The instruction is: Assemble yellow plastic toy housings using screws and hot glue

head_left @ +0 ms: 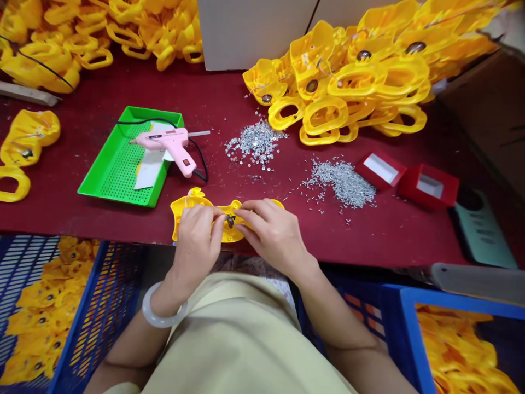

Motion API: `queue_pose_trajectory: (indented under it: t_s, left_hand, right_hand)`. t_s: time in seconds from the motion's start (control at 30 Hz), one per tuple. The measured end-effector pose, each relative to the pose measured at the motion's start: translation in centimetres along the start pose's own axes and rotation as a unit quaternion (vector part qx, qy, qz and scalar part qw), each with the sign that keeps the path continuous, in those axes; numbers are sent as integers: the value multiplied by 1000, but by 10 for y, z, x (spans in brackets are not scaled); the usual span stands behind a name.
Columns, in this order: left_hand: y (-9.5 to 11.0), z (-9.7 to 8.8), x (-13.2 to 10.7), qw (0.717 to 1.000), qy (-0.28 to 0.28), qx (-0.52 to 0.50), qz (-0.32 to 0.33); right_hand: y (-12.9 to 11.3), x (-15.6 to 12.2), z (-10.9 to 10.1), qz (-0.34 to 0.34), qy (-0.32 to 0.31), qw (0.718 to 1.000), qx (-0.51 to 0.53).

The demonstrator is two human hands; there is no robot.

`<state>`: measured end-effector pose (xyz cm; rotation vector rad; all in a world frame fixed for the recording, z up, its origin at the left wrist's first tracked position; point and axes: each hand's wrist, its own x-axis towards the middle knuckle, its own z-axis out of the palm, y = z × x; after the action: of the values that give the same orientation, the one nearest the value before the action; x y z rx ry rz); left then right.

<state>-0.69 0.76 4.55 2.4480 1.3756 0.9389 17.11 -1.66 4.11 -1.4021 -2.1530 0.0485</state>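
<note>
A yellow plastic shell half (233, 234) lies at the table's front edge, its hollow side up, with a small dark round part (230, 220) at its middle. My left hand (199, 230) rests over the shell's left portion, thumb and forefinger pinched at the dark part. From the other side my right hand (268, 230) reaches in, its fingers closed around the same spot. What exactly sits between the fingertips is mostly hidden. Just beyond the hands, a pink glue gun (174, 145) lies across the edge of a green tray (110, 158).
Loose washer-like metal pieces (258, 143) and a heap of screws (344, 183) lie farther back. Yellow shells (348, 82) are piled behind them. Two red boxes (429, 186) and a pale green phone-like object (486, 230) stand right. Blue crates (98, 306) flank me below.
</note>
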Motion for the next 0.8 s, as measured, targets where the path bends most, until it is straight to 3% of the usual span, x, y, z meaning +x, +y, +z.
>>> queue_pose_trajectory:
  t_s: [0.17,0.3,0.4,0.67,0.8]
  left_hand:
    - [-2,-4,-1,993,-19,-92,-70]
    - [-6,-6,-4,969,-35,-195,-145]
    - [-6,-7,-3,951,-26,-250,-180]
    - [-1,-8,4,898,19,-370,-238]
    - [0,-11,4,886,114,-379,-244]
  right_hand:
    - [0,4,10,35,-17,996,83]
    - [1,6,11,102,-3,966,236]
    - [-1,9,11,132,28,947,292]
    - [-7,15,12,116,51,942,311]
    - [-6,11,12,117,48,958,258]
